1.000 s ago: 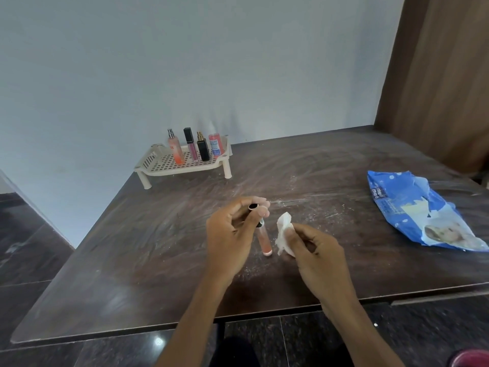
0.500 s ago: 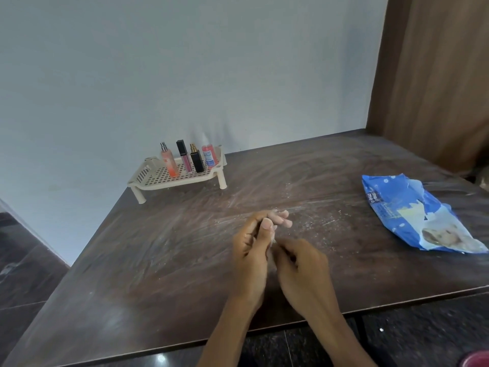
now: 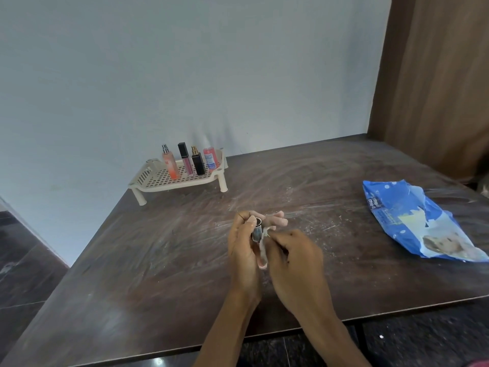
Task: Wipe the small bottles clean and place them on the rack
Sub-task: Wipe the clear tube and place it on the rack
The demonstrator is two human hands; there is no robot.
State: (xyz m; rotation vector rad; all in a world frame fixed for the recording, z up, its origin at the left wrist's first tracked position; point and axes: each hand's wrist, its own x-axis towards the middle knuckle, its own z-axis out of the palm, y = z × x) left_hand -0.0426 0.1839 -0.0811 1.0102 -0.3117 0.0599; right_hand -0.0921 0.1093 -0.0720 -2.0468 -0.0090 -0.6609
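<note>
Over the desk (image 3: 158,260) at six o'clock, the left hand's (image 3: 243,250) fingers (image 3: 279,221) gripped a bottle (image 3: 257,230). The right hand (image 3: 293,263) pinched a wipe (image 3: 263,249) against it. Hard rubbing might have twisted the slim bottle loose and dropped it, and the rack (image 3: 169,185) stood well apart at eleven o'clock.

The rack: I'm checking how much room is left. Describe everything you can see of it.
The rack is cream, plastic-looking, with a perforated deck, a slotted left end and short legs. It stands level at the table's far left corner near the wall. Four bottles stand in a row on it: peach spray bottle, black-capped pink tube, black bottle, pink labelled bottle. Its left part is free.
</note>
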